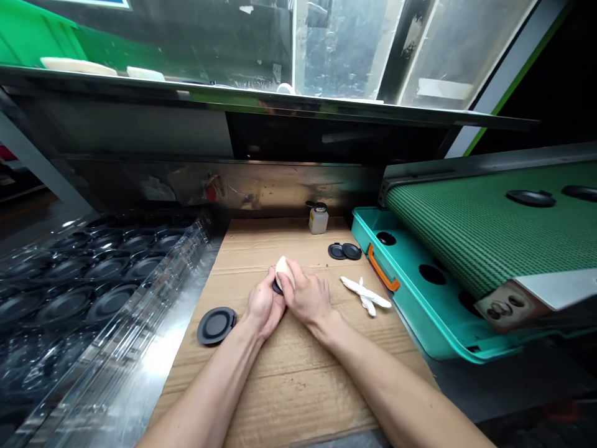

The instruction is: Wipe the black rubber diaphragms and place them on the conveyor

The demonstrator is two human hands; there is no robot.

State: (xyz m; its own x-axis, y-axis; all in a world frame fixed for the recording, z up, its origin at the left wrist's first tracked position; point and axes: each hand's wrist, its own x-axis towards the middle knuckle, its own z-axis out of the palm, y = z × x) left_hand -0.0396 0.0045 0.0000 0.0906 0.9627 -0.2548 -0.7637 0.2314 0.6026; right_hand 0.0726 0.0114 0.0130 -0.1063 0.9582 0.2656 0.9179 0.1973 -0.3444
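Note:
Both hands meet over the middle of the cardboard sheet (pixel 298 398). My left hand (pixel 265 305) is closed around a small black part (pixel 277 287), mostly hidden by the fingers. With bent fingers, my right hand (pixel 308 297) presses a cream-coloured pad (pixel 282 269) against that part. Beside my left wrist lies a round black lid-like piece (pixel 216 325). Two smaller black discs (pixel 344 251) rest overlapping, beyond my right hand. To the right of that hand are crossed white wrapped strips (pixel 366 295).
A small bottle with a metal top (pixel 318 220) stands at the cardboard's back. On the left is a clear plastic tray (pixel 163 305) of black round parts. At right, a teal bin (pixel 420 317) with an orange handle sits under a green conveyor belt (pixel 485 218) carrying black parts. A shelf edge (pixel 280 102) crosses above.

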